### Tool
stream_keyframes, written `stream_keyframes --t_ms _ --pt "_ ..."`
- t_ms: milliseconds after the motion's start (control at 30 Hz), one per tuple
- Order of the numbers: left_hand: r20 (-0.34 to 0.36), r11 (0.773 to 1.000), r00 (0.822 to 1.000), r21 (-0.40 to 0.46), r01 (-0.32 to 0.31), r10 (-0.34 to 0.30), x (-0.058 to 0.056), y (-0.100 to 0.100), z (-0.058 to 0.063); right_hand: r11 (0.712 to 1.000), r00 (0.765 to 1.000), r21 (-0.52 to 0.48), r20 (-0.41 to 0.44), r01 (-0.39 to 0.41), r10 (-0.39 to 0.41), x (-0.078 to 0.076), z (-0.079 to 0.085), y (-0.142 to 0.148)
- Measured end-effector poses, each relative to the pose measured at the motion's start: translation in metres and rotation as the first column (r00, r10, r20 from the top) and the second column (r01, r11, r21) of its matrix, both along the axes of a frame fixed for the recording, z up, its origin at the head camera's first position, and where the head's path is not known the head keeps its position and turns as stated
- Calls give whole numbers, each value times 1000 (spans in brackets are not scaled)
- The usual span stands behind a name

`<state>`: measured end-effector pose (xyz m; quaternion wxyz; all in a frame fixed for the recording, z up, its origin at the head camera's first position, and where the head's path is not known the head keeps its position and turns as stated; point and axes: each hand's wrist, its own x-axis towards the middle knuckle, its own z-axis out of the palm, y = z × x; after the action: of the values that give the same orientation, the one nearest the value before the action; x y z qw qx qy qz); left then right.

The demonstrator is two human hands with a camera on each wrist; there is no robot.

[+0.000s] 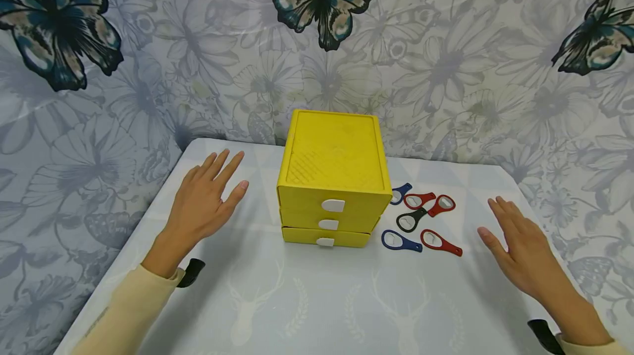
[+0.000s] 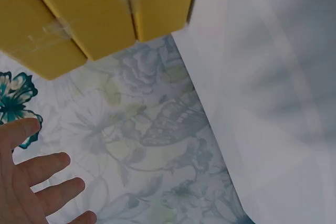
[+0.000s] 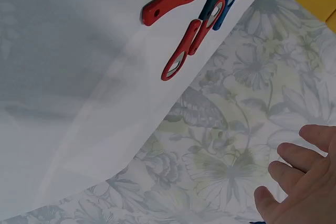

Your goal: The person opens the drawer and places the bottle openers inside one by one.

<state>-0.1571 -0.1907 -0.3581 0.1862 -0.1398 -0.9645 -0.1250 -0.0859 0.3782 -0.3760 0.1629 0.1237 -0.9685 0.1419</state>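
My left hand [image 1: 200,203] is held over the left side of the table, its fingers extended and nothing in it. To its right stands a yellow three-drawer box [image 1: 337,151] with white pull tabs [image 1: 333,205]; all three drawers look closed. Several flat bottle openers lie beside the box: a blue one [image 1: 414,244], a red one [image 1: 452,248], a black one [image 1: 418,214] and others. Another blue bottle opener [image 1: 405,187] is partly hidden behind the box. My right hand [image 1: 527,253] hovers empty to the right of them, fingers extended.
The white table [image 1: 297,300] carries pale deer-head and leaf prints. Its back edge meets a floral fabric backdrop [image 1: 208,85] with dark teal butterflies [image 1: 327,0]. A dark strap [image 1: 191,273] shows at the left wrist and another [image 1: 544,336] at the right.
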Motion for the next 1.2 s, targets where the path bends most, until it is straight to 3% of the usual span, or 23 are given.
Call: stream_keyframes --t_ms 400,567,667,767,900,1067,1200 --pt "-6 996 998 56 70 -70 -8 31 10 1000 992 -23 123 10 -7 5 6 -24" --pt "-12 982 992 143 125 -125 -8 38 11 1000 992 -8 126 18 -16 8 9 -37" --pt "36 955 984 248 160 -174 -7 41 12 1000 994 -3 106 25 -24 9 12 -47" --pt "89 915 969 358 186 -231 -6 45 14 1000 997 -13 69 29 -28 11 15 -56" --pt "109 877 954 433 209 -281 -7 52 17 999 1000 -36 -11 3 -4 11 17 -69" --pt "107 841 944 492 223 -313 -10 56 18 994 988 -68 -131 -91 82 10 17 -91" --pt "108 809 932 538 237 -345 -12 56 18 967 971 -152 -158 -205 181 8 21 -117"
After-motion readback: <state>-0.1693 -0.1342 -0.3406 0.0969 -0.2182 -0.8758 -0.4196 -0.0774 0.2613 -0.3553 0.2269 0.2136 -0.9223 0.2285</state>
